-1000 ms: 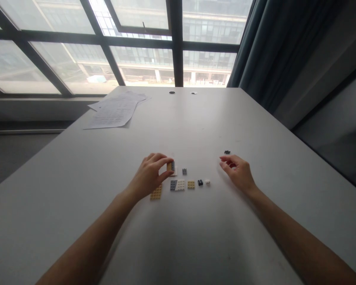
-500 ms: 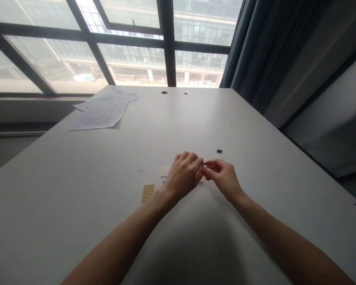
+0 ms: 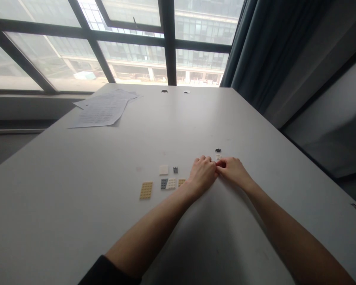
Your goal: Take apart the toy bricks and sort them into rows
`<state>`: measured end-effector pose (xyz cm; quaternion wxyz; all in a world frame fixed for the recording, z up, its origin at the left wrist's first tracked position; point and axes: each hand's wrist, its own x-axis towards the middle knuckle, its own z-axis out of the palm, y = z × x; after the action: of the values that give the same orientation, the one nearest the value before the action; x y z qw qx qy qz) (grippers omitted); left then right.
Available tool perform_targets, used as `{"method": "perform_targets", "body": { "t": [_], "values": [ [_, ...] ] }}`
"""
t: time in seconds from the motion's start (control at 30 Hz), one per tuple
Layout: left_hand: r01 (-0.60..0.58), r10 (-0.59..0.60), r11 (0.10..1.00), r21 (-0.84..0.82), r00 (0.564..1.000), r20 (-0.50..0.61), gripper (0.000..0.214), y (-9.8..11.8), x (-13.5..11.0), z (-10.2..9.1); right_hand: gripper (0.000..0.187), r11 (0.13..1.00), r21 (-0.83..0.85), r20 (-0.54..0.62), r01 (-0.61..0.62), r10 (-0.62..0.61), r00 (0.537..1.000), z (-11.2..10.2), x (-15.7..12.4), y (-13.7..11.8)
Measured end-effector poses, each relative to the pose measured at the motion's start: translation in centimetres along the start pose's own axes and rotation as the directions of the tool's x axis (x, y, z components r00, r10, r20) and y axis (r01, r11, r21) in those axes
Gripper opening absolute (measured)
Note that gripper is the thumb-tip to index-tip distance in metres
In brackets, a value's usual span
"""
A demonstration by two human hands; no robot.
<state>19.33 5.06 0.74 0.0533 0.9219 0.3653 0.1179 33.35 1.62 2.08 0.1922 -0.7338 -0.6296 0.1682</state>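
Observation:
My left hand [image 3: 202, 174] is closed, knuckles up, low over the table. Its fingertips meet those of my right hand [image 3: 233, 171], which is closed in a pinch of thumb and forefinger. Whatever lies between them is hidden. Just behind my right hand are small white pieces [image 3: 218, 157] and small black pieces [image 3: 218, 150]. Left of my left hand lie a tan studded plate [image 3: 181, 182], partly covered, a white wedge plate [image 3: 171, 183] against a dark grey wedge plate [image 3: 163, 183], a small grey studded piece [image 3: 175, 170] and a smooth white tile [image 3: 163, 170].
A larger tan studded plate [image 3: 146, 190] lies farther left on the white table [image 3: 154, 130]. Printed papers [image 3: 101, 113] overlap at the far left edge. Two round cable holes are at the back edge, before the window. A dark curtain [image 3: 255, 59] hangs at the right.
Both hands have moved right, uncovering the small plates on the left. The bluish piece seen between my fingertips is now hidden.

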Motion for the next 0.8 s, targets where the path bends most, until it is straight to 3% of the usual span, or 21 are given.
{"method": "perform_targets", "body": {
  "t": [0.17, 0.4, 0.63, 0.8],
  "values": [
    [0.001, -0.002, 1.0, -0.007, 0.995, -0.104, 0.045, -1.8, -3.3, -2.4, 0.027, 0.997, -0.081, -0.019, 0.013, -0.015, 1.0, 0.3, -0.5, -0.8],
    [0.107, -0.101, 0.994, 0.005, 0.956, -0.277, 0.034, -7.2, -9.7, -5.2, 0.019, 0.938, -0.341, -0.095, 0.069, -0.107, 0.99, 2.1, -1.1, -1.3],
    [0.187, -0.17, 0.982, 0.028, 0.937, -0.306, 0.032, -10.9, -14.7, -5.4, 0.028, 0.902, -0.428, -0.118, -0.05, -0.001, 0.993, 0.9, -0.7, 0.2],
    [0.194, -0.181, 0.981, 0.019, 0.942, -0.282, 0.03, -11.7, -15.9, -4.8, 0.027, 0.897, -0.439, -0.139, -0.058, -0.003, 0.99, 0.8, 0.0, 0.7]
  ]
}}
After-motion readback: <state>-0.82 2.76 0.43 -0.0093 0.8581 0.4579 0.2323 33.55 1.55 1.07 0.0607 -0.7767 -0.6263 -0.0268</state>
